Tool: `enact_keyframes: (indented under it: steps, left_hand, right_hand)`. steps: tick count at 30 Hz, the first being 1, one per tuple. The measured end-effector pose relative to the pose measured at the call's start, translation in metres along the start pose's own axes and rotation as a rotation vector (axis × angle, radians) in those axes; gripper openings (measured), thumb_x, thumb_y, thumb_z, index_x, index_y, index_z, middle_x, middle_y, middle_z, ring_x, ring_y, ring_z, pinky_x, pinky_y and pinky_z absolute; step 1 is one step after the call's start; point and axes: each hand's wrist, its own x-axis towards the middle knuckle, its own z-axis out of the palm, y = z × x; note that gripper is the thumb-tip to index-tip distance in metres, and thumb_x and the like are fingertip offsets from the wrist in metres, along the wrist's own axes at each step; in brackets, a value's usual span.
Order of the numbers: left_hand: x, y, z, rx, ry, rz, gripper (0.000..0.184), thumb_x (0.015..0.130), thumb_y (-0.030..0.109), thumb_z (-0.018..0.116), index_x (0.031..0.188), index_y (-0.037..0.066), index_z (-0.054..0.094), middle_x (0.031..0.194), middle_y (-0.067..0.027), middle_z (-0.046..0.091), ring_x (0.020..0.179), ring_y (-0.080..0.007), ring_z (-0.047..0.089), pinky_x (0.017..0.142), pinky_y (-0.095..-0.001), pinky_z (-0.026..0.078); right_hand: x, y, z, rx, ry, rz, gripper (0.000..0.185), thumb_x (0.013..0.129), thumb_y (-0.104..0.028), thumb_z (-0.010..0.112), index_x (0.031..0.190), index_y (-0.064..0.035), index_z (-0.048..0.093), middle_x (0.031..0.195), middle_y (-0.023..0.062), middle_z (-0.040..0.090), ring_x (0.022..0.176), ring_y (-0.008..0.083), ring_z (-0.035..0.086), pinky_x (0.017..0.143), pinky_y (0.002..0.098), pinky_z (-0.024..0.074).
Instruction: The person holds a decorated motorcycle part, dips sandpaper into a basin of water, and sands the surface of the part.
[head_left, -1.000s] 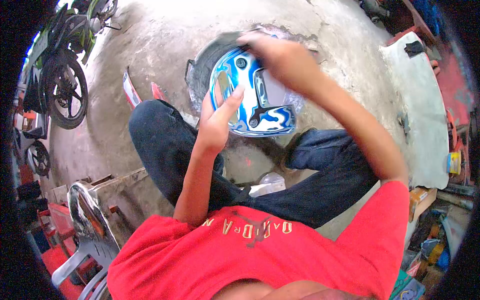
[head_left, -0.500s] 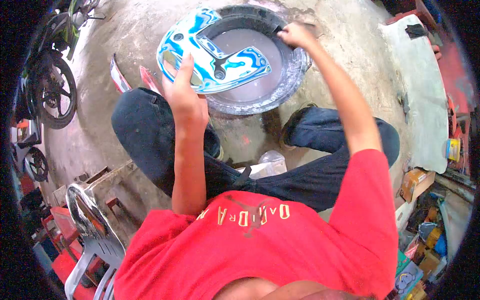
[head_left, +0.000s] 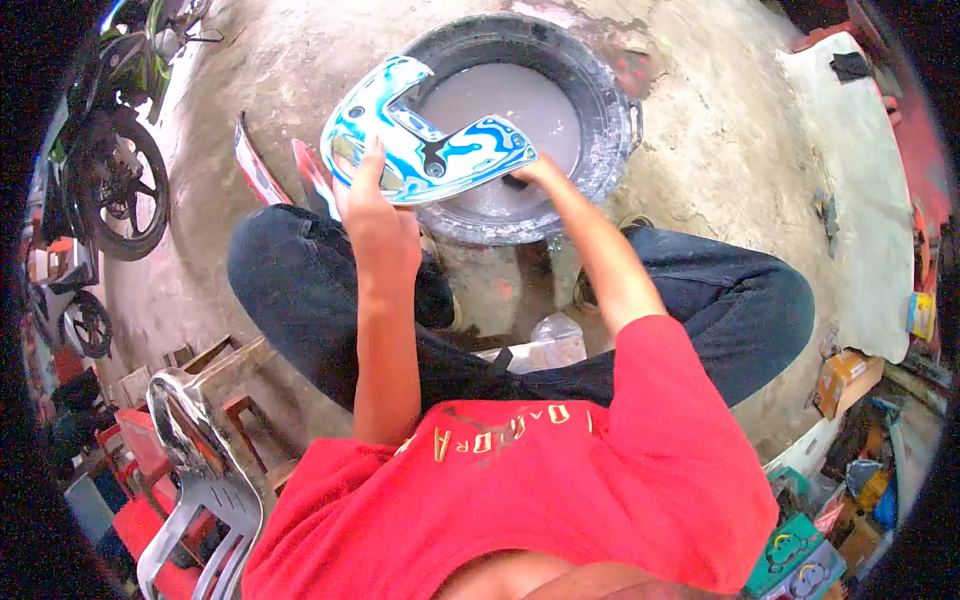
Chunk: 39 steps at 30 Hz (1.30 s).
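Note:
My left hand [head_left: 378, 210] grips a curved blue-and-white plastic motorcycle panel [head_left: 400, 170] by its near left edge, with the thumb on top and the fingers behind it. The C-shaped panel has several round holes and tilts over a black round tub [head_left: 607, 150] of cloudy grey water [head_left: 545, 110]. At the panel's right end is my right hand [head_left: 532, 172], its fingers partly hidden under the edge. A small black piece [head_left: 514, 182] shows at those fingers; its kind is unclear.
Red-and-white panels [head_left: 262, 170] lie on the concrete floor left of the tub. A motorcycle wheel [head_left: 118, 180] stands at far left, and a grey plastic chair [head_left: 205, 490] near my left side. Boxes [head_left: 845, 380] and clutter line the right.
My right hand has come from the tub's far right rim down and left to the panel's right end, with the black piece. The panel has shifted slightly lower in view.

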Motion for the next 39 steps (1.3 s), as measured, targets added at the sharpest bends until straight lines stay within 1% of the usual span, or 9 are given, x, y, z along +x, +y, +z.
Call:
enact_keyframes:
  steps: [3,7,15,19,22,26,30,35,39]
  left_hand:
    - [0.005,-0.004,0.003,-0.139,-0.038,-0.021,0.038,0.094,0.006,0.055,0.130,0.002,0.046,0.122,-0.0105,0.058,0.108,-0.0187,0.060,0.092,-0.0339,0.049]
    - [0.000,0.003,0.012,-0.112,-0.018,-0.060,0.038,0.095,0.008,0.055,0.131,0.002,0.046,0.121,-0.0093,0.059,0.107,-0.0182,0.061,0.092,-0.0346,0.050]
    - [-0.012,-0.001,0.026,-0.092,-0.149,-0.139,0.044,0.095,0.010,0.056,0.135,0.003,0.042,0.126,-0.0114,0.056,0.112,-0.0222,0.060,0.094,-0.0382,0.050]
    - [-0.020,0.007,0.030,-0.174,-0.283,-0.162,0.044,0.096,0.009,0.053,0.137,0.002,0.041,0.131,-0.0108,0.053,0.119,-0.0202,0.054,0.100,-0.0360,0.045]
    - [-0.019,0.004,0.027,-0.155,-0.306,-0.173,0.047,0.096,0.010,0.053,0.140,0.002,0.038,0.131,-0.0108,0.052,0.120,-0.0206,0.054,0.100,-0.0358,0.045]
    - [-0.019,0.008,0.030,-0.203,-0.297,-0.181,0.053,0.093,0.009,0.055,0.141,0.003,0.034,0.132,-0.0131,0.052,0.121,-0.0249,0.054,0.102,-0.0393,0.043]
    - [-0.019,0.009,0.032,-0.146,-0.302,-0.246,0.054,0.093,0.007,0.053,0.143,0.003,0.033,0.133,-0.0127,0.052,0.121,-0.0246,0.053,0.102,-0.0400,0.044]
    - [-0.019,0.008,0.036,-0.211,-0.282,-0.199,0.051,0.093,0.005,0.053,0.141,0.002,0.035,0.130,-0.0130,0.054,0.119,-0.0250,0.055,0.101,-0.0408,0.045]
    - [-0.022,0.005,0.032,-0.183,-0.288,-0.224,0.053,0.093,0.006,0.054,0.142,0.002,0.034,0.130,-0.0137,0.053,0.119,-0.0262,0.055,0.101,-0.0414,0.045]
  right_hand:
    - [-0.027,-0.074,-0.125,0.182,-0.247,0.022,0.042,0.078,-0.045,0.067,0.091,-0.0059,0.074,0.083,0.0199,0.071,0.076,0.0340,0.070,0.071,0.0397,0.0549]
    - [-0.018,-0.141,-0.227,-0.191,-0.044,-0.186,0.051,0.086,-0.051,0.064,0.078,-0.0012,0.070,0.065,0.0146,0.065,0.058,0.0209,0.061,0.056,0.0406,0.0466]
    - [-0.122,-0.266,-0.288,-0.115,0.265,-0.763,0.029,0.094,-0.022,0.054,0.121,-0.0145,0.063,0.096,0.0182,0.068,0.085,0.0351,0.066,0.075,0.0432,0.0505]
    - [-0.144,-0.271,-0.272,-0.119,0.345,-1.027,0.038,0.089,-0.002,0.057,0.127,-0.0033,0.056,0.126,0.0186,0.059,0.109,0.0312,0.062,0.093,0.0343,0.0485]
    - [-0.127,-0.266,-0.294,0.013,0.246,-0.646,0.042,0.087,0.005,0.052,0.127,-0.0043,0.057,0.125,0.0176,0.060,0.109,0.0299,0.062,0.096,0.0339,0.0473]
    - [-0.157,-0.281,-0.278,-0.135,0.305,-1.012,0.044,0.087,0.003,0.051,0.130,-0.0050,0.054,0.127,0.0190,0.059,0.118,0.0327,0.058,0.098,0.0362,0.0467]
    - [-0.132,-0.262,-0.311,0.008,0.123,-0.398,0.038,0.089,-0.005,0.054,0.127,-0.0038,0.056,0.130,0.0184,0.057,0.126,0.0330,0.052,0.106,0.0394,0.0411]
    - [-0.164,-0.283,-0.277,-0.137,0.344,-0.947,0.035,0.088,-0.007,0.058,0.123,-0.0027,0.058,0.126,0.0200,0.059,0.120,0.0337,0.056,0.101,0.0387,0.0458]
    - [-0.135,-0.251,-0.295,-0.183,0.356,-0.617,0.034,0.089,-0.008,0.057,0.122,-0.0006,0.058,0.123,0.0218,0.060,0.115,0.0341,0.059,0.095,0.0393,0.0491]
